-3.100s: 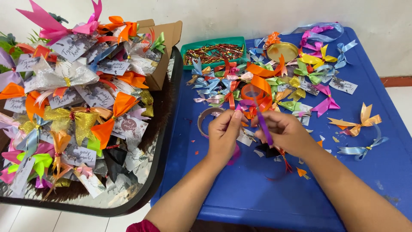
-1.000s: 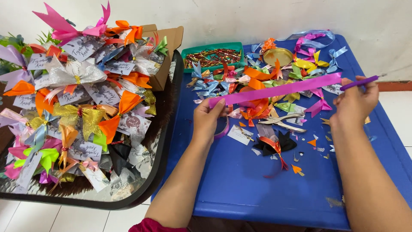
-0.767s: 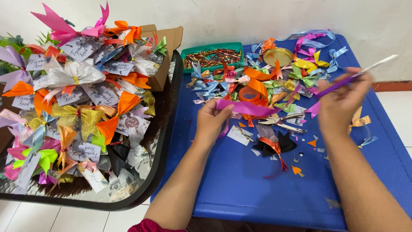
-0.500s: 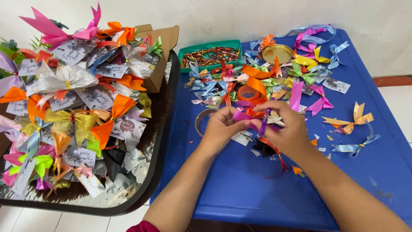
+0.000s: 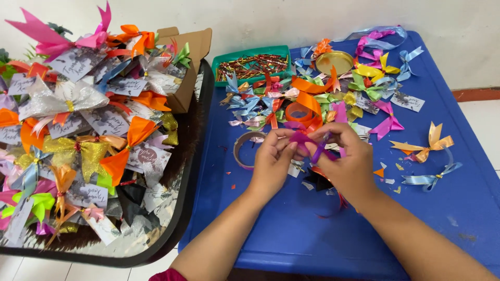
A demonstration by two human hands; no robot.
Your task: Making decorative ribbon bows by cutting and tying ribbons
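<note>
Over the blue table, my left hand and my right hand meet, both pinching a folded pink-purple ribbon. My right hand also grips purple-handled scissors that poke out between its fingers. A ribbon spool ring lies just left of my left hand. A loose orange ribbon coil sits right behind my hands.
Several finished ribbon bows lie across the far table, with an orange-gold bow and a light blue one at right. A green tray of twist ties and a gold lid stand behind. A dark round tray at left holds many tagged bows.
A second ago my hands held the ribbon stretched wide apart. Both hands have come together at the table's middle, and the ribbon is now folded between them.
</note>
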